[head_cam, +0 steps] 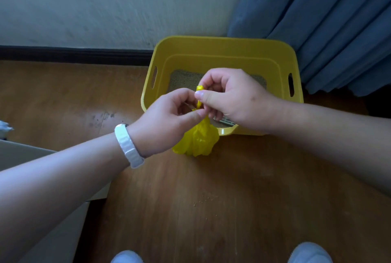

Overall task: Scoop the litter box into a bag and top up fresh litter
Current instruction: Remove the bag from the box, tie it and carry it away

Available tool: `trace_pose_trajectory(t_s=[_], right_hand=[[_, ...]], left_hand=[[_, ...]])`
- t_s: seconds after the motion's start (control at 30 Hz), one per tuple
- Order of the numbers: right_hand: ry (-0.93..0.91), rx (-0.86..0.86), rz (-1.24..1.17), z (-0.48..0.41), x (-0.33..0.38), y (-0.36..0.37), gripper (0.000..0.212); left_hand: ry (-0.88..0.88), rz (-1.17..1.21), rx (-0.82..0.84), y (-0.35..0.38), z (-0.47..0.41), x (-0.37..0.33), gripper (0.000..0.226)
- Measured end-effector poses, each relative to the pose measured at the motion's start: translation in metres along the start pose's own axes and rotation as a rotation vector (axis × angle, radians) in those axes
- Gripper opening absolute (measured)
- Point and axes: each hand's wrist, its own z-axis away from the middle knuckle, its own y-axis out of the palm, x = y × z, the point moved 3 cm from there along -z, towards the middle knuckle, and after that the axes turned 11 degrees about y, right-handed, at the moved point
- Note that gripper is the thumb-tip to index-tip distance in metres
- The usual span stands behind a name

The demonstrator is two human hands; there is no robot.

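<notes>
Left hand [167, 118] and right hand [232, 97] both pinch the twisted neck of a yellow bag [198, 142], thumbs and fingers curled tight on it, right just above left. The bag's full bottom hangs below the hands at the near edge of the yellow litter box [222, 42]; can't tell if it touches the floor [243, 209]. Litter [184, 80] lies in the box's bottom. The box sits on the floor against the wall [105, 8], beside a blue curtain [328, 19]. White wristband [129, 146] on the left wrist. Some litter grains [203, 199] are scattered on the floor. Shoe tips [127, 257] at the bottom edge.
</notes>
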Motion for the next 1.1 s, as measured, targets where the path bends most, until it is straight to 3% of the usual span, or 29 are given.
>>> trace_pose_trajectory(t_s=[0.17,0.37,0.47,0.6,0.67,0.8,0.93,1.1], right_hand=[[-0.041,-0.006,-0.02,-0.004,0.003,-0.005,0.01],[-0.047,-0.041,-0.076,-0.012,-0.008,-0.016,0.009],[0.123,-0.117,-0.257,-0.014,-0.035,-0.032,0.021],[0.41,-0.107,-0.096,-0.009,-0.071,-0.043,0.036],[0.498,-0.099,-0.095,0.002,-0.071,-0.047,0.038],[0.584,-0.065,-0.267,0.041,-0.034,-0.051,0.026],[0.661,-0.137,-0.433,0.08,0.019,-0.069,0.034],[0.695,-0.211,-0.853,0.119,0.103,-0.108,0.043]], left_hand=[[0.08,-0.219,-0.107,0.002,-0.009,-0.008,0.015],[0.048,-0.136,-0.135,0.004,-0.021,-0.014,0.026],[0.05,0.051,-0.12,-0.004,-0.029,-0.028,0.031],[0.031,0.187,-0.026,-0.009,-0.039,-0.057,0.038],[-0.011,0.247,-0.035,-0.008,-0.046,-0.075,0.031],[-0.07,0.403,-0.051,0.0,-0.049,-0.139,0.016],[-0.06,0.45,-0.017,-0.005,-0.056,-0.235,0.02],[-0.055,0.529,0.01,-0.026,-0.075,-0.371,0.017]])
